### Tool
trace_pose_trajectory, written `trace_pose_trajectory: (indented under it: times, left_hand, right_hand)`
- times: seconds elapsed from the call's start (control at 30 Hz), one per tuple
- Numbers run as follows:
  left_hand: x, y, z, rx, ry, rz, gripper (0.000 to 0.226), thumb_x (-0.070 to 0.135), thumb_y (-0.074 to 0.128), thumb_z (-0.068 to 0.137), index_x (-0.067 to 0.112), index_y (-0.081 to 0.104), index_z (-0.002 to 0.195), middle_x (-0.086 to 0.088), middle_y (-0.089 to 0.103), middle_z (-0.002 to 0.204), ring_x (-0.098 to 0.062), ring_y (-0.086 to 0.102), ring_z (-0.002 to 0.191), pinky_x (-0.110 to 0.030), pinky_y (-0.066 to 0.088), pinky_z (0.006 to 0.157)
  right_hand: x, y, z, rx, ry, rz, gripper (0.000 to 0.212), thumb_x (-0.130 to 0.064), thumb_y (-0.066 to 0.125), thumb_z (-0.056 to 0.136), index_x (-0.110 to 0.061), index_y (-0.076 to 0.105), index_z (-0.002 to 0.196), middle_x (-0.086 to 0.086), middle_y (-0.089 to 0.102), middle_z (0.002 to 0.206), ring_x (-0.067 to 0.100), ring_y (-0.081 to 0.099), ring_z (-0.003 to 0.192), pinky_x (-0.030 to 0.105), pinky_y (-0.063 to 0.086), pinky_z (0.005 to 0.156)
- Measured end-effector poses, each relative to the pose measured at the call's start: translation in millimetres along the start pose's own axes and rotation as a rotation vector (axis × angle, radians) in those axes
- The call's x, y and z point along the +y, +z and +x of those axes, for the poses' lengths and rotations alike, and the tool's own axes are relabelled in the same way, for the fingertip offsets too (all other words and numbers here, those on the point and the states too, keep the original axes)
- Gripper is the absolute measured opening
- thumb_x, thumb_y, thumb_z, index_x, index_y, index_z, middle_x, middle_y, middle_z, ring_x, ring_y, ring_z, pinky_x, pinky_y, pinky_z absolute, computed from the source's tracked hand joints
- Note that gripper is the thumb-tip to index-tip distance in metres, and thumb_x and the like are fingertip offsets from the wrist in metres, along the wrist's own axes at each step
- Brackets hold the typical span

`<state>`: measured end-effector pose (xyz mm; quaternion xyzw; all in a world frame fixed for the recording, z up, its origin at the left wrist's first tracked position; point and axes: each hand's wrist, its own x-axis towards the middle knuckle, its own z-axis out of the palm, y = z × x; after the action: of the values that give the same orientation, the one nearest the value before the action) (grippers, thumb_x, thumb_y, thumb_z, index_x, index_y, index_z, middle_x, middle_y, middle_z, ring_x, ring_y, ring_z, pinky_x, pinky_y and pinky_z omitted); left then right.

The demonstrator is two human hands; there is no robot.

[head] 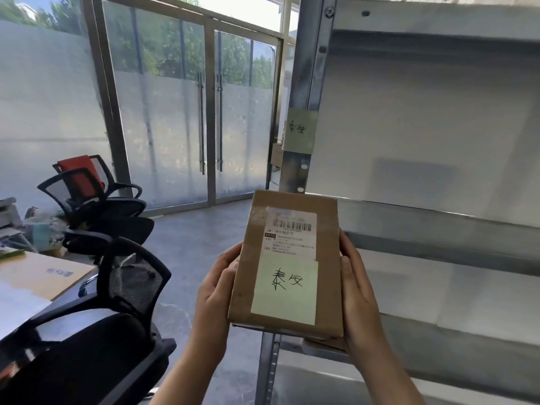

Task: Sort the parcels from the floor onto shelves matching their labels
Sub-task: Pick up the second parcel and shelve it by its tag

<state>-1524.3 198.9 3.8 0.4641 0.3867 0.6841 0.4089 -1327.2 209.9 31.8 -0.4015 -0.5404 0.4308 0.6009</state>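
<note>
I hold a brown cardboard parcel [287, 264] upright in front of me, its face towards me. It carries a white barcode label and a pale green note with two handwritten characters. My left hand [214, 290] grips its left side and my right hand [358, 290] grips its right side. Just behind it rises the grey metal shelf unit [438, 220], whose upright post bears a green sticky note [299, 130] with the same two characters. The shelf boards in view are bare.
Black mesh office chairs [117, 276] crowd the left, one with a red cushion [80, 176]. A desk [26, 302] with a flat cardboard envelope lies at the far left. Frosted glass doors [210, 118] stand behind, across grey concrete floor [198, 229].
</note>
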Motion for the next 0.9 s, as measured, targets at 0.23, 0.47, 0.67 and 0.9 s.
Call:
trace_pose_trajectory:
  times: [0.23,0.47,0.67,0.9]
  left_hand:
    - [3,15,-5,0.000,-0.001,-0.002,0.037,0.035,0.050,0.094,0.035,0.072,0.123,0.001,0.079,0.117,-0.017,0.075,0.103,-0.026,0.061,0.073]
    - [10,38,-6,-0.055,0.033,-0.009,0.036,0.036,0.049,0.093,0.037,0.073,0.120,0.001,0.079,0.117,-0.019,0.075,0.103,-0.027,0.058,0.075]
    - [15,61,3,-0.124,0.074,-0.053,0.035,0.035,0.049,0.094,0.037,0.074,0.119,-0.001,0.080,0.114,-0.017,0.076,0.097,-0.024,0.059,0.069]
    - [20,89,13,-0.190,0.101,-0.096,0.030,0.037,0.058,0.093,0.032,0.070,0.120,0.004,0.080,0.106,-0.013,0.077,0.091,-0.021,0.060,0.066]
  right_hand:
    - [-7,-13,1,0.015,-0.023,-0.020,0.039,-0.056,0.038,0.094,-0.068,0.048,0.130,-0.029,0.057,0.140,0.002,0.059,0.127,0.036,0.051,0.103]
    - [-23,-29,-4,0.043,-0.047,-0.003,0.036,-0.052,0.041,0.095,-0.070,0.053,0.123,-0.032,0.064,0.127,-0.006,0.065,0.112,0.011,0.056,0.079]
    - [-42,-49,-1,0.099,-0.125,-0.028,0.036,-0.046,0.041,0.101,-0.060,0.056,0.130,-0.034,0.064,0.128,-0.013,0.063,0.112,0.004,0.051,0.077]
    - [-58,-70,5,0.169,-0.165,-0.094,0.037,-0.057,0.040,0.093,-0.069,0.051,0.126,-0.031,0.062,0.133,-0.003,0.063,0.118,0.027,0.052,0.093]
